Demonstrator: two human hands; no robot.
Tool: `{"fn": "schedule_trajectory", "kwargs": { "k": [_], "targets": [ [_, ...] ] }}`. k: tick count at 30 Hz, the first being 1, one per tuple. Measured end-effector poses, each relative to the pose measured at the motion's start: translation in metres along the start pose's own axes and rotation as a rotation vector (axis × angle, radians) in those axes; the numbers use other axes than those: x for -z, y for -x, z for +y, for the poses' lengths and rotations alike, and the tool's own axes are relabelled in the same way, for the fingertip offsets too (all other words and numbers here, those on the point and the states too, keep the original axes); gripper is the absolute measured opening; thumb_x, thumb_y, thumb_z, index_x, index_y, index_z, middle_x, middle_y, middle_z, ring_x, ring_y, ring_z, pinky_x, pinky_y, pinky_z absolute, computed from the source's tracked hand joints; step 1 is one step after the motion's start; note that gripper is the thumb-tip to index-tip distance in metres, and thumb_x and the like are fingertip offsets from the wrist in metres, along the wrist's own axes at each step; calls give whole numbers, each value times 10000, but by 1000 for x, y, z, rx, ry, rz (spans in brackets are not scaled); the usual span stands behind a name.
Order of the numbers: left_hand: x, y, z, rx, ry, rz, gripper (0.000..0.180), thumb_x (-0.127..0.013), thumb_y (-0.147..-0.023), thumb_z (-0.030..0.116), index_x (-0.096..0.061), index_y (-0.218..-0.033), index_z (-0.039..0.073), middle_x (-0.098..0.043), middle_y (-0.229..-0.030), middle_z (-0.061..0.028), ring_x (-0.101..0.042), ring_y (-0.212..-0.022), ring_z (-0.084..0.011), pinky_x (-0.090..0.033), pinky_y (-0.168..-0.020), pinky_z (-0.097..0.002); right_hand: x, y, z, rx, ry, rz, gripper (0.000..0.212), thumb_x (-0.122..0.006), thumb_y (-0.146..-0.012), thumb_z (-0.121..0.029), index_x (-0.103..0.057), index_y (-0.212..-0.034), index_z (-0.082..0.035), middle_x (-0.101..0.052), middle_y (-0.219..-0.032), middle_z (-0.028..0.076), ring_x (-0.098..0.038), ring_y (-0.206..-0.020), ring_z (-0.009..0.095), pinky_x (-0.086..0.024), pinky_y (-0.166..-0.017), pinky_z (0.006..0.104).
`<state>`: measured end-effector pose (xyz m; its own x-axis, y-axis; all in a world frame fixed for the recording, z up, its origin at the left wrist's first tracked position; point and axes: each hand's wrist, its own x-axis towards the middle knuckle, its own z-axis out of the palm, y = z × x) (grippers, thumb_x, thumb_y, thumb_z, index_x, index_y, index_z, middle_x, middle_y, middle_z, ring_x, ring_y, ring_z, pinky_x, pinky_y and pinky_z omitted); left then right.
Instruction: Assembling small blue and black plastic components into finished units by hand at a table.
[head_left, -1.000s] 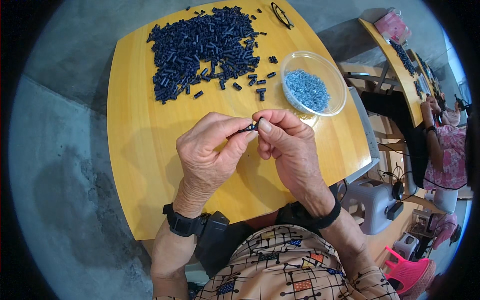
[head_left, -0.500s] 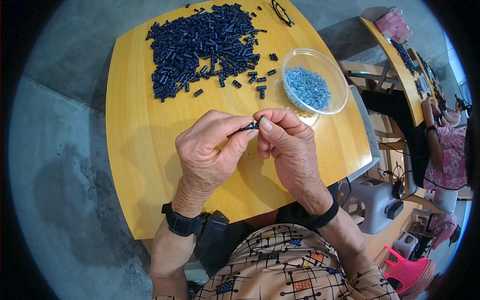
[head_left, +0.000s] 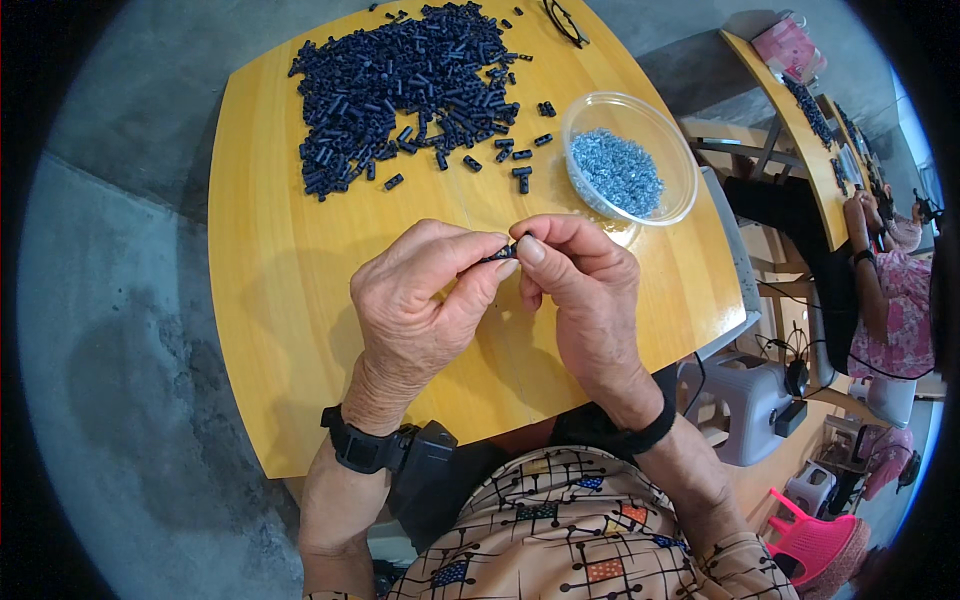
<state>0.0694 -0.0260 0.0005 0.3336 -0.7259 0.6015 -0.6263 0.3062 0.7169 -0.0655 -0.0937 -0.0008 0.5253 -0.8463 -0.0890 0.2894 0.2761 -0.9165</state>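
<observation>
Over the middle of the table, my left hand (head_left: 420,295) pinches a small dark tubular plastic piece (head_left: 498,255) between thumb and fingertips. My right hand (head_left: 585,290) meets it at the piece's right end, thumb and forefinger pressed together there. Whether the right fingertips also hold a tiny part is hidden. Beyond my hands spreads a large pile of similar dark tubular pieces (head_left: 400,90), with a few strays at its near right edge. Right of the pile stands a round clear plastic bowl (head_left: 683,200) holding many small pale-blue transparent bits (head_left: 615,172).
The yellow wooden table (head_left: 290,330) has curved edges. Black-framed glasses (head_left: 566,25) lie at its far edge. To the right are a grey plastic stool (head_left: 750,405), a pink basket (head_left: 815,540) and another table (head_left: 790,130), where a person in a pink patterned top (head_left: 895,310) sits.
My right hand has shifted very slightly, its fingers a little more drawn in. The left hand keeps its pinch on the dark piece.
</observation>
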Motion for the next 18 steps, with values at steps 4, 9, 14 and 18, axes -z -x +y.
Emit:
{"fn": "schedule_trajectory", "kwargs": {
  "k": [4,9,14,18],
  "targets": [
    [-2,0,-1,-25,-15,7,168,-742,-707,-14,-681,-860,16,-656,-755,-92,-650,-656,-196,-515,-568,-276,1,1,0,98,146,19,155,-685,-857,-101,-666,-969,3,-639,-781,-5,-527,-613,36,-438,-545,175],
    [-2,0,-2,-50,-54,-7,159,-741,-706,-14,-680,-850,15,-650,-743,-89,-645,-639,-202,-510,-559,-279,6,-1,-1,103,196,16,140,-697,-844,-93,-676,-943,4,-645,-768,-4,-528,-620,30,-438,-550,172],
    [-1,1,-2,-37,-56,-19,160,-744,-705,-10,-680,-848,18,-645,-736,-88,-640,-631,-202,-506,-552,-282,10,-1,-1,63,227,-20,124,-694,-843,-83,-676,-920,13,-643,-740,8,-543,-599,40,-456,-544,182],
    [-1,2,-5,-31,-35,-33,161,-746,-706,-6,-681,-850,23,-645,-741,-88,-637,-631,-199,-502,-551,-281,16,-2,-6,9,200,-68,114,-692,-843,-76,-673,-907,16,-651,-742,24,-561,-595,53,-473,-544,192]
  ]
}}
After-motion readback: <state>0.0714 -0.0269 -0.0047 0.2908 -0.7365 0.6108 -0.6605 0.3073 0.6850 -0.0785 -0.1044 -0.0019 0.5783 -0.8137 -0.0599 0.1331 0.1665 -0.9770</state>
